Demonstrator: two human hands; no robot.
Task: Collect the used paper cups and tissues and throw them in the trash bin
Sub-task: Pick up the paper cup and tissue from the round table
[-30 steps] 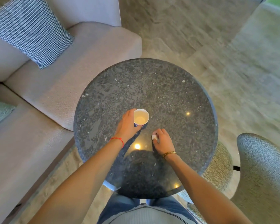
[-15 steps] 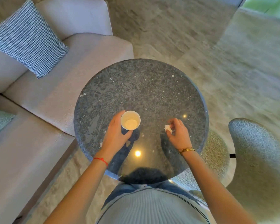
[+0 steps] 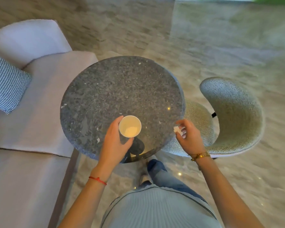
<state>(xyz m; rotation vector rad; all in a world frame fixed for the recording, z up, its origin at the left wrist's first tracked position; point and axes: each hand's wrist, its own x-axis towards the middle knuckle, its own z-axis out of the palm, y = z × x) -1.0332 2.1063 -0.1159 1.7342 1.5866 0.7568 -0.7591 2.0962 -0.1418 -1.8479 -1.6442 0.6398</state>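
A white paper cup (image 3: 130,126) stands upright in my left hand (image 3: 114,143), whose thumb and fingers curl round its side above the near part of the round dark stone table (image 3: 115,89). The cup's inside looks empty. My right hand (image 3: 188,137) pinches a small crumpled white tissue (image 3: 177,129) at the table's right edge, over the seat of a chair. No trash bin shows in this view.
A beige sofa (image 3: 44,89) with a checked cushion (image 3: 5,84) runs along the left. A curved grey-green chair (image 3: 234,112) stands right of the table. Polished stone floor (image 3: 220,46) stretches beyond and to the right.
Both hands have lifted off the table and drawn back toward me, the cup with the left, the tissue with the right. The view has pulled back and swung right.
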